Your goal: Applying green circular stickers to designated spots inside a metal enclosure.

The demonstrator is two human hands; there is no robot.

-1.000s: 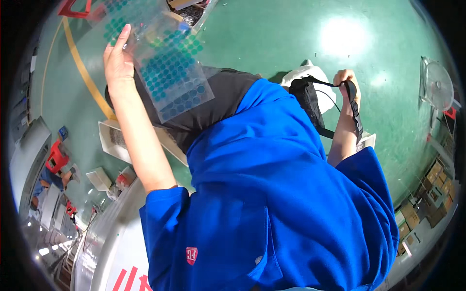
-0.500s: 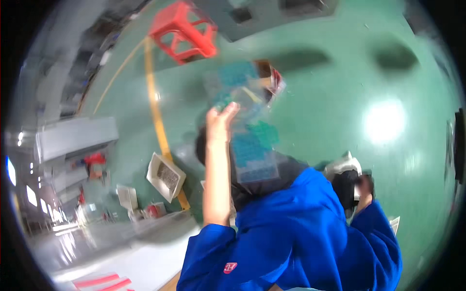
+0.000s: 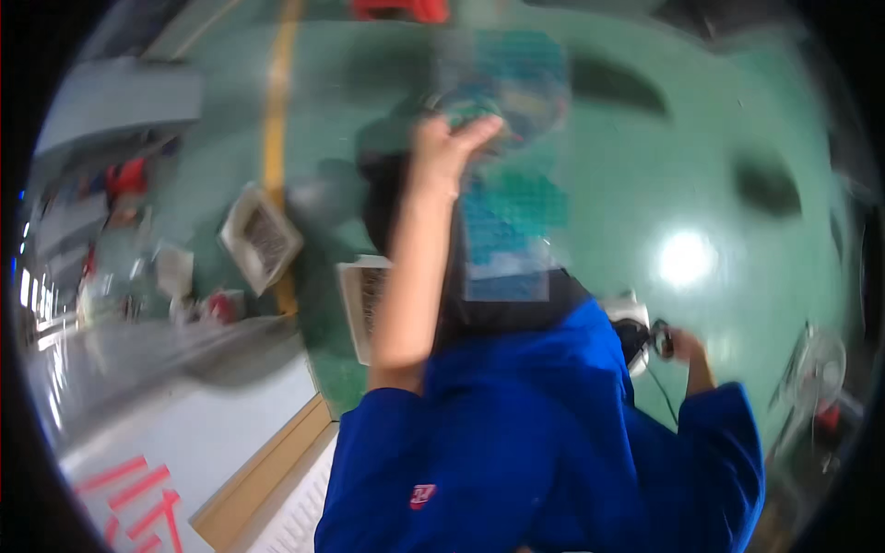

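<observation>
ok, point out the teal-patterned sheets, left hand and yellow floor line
Teal-patterned sheets [image 3: 518, 194]: head view, teal middle portion.
Left hand [image 3: 444, 152]: head view, near the thumb's base.
Yellow floor line [image 3: 276, 120]: head view, upper stretch.

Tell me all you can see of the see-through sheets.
The see-through sheets look like thin plastic bearing teal and green patches; blur hides any finer pattern. They seem to overlap in a long strip, its near end straight-edged, in front of the dark trousers; contact there is unclear. The left hand's grip holds them at their left side, thumb across them.
</observation>
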